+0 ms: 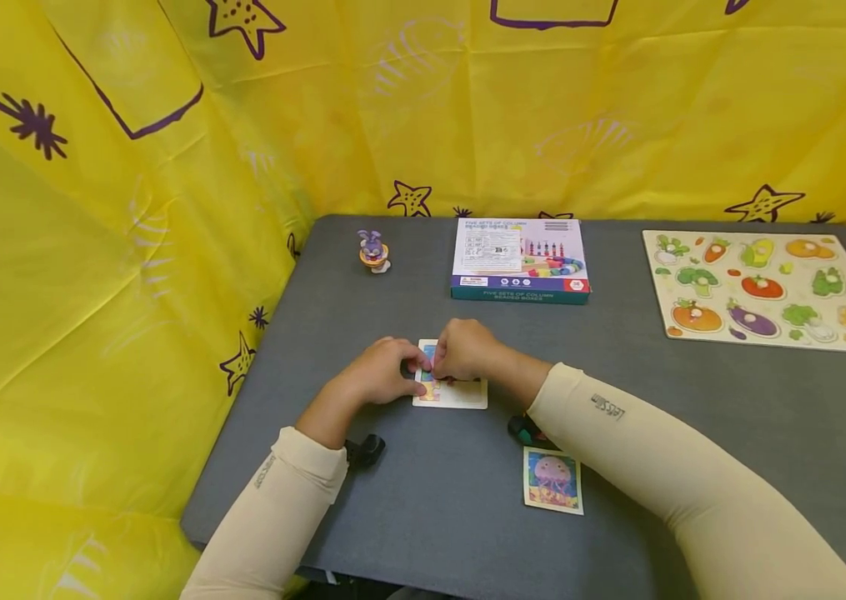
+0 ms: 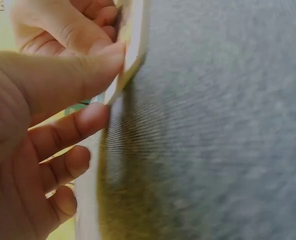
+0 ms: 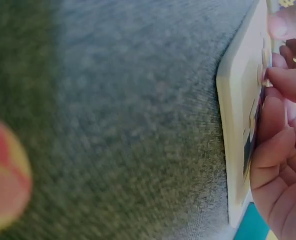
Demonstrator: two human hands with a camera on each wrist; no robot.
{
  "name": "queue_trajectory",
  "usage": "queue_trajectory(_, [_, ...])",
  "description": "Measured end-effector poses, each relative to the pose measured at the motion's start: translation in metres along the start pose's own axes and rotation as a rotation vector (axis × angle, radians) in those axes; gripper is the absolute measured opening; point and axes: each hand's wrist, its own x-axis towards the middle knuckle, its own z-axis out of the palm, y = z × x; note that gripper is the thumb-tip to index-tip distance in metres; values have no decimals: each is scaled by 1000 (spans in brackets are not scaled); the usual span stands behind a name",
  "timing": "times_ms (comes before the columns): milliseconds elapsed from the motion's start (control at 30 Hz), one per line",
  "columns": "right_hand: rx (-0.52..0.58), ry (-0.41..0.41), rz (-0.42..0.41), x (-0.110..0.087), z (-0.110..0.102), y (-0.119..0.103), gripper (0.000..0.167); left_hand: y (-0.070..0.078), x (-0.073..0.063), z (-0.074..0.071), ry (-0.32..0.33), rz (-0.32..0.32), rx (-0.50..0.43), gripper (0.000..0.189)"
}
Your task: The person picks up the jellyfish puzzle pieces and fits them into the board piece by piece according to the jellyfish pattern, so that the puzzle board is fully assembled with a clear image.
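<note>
A small cream puzzle board with a colourful picture on its left part lies flat in the middle of the table. My left hand grips its left side, thumb on the lower left corner; in the left wrist view, the thumb presses the rim and the index fingertip touches the edge. Over the board's upper middle, my right hand has curled fingers and pinches a small puzzle piece, mostly hidden, against the picture. The right wrist view shows these fingers close against the board face, which bears raised pieces.
A jellyfish picture card lies near my right forearm. Behind the board are a boxed beaded-column toy and a small purple rabbit figure. At the right lies a vegetable puzzle board. Yellow cloth borders the table.
</note>
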Motion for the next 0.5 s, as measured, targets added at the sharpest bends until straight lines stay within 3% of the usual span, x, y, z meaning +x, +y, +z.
queue_trajectory(233, [11, -6, 13, 0, -1, -1, 19, 2, 2, -2, 7, -15, 7, 25])
queue_trajectory(400, [7, 32, -61, -14, -8, 3, 11, 10, 0, -2, -17, -20, 139, 23])
queue_trajectory(500, [-42, 52, -113, -33, -17, 13, 6, 16, -3, -1, -25, 15, 223, 25])
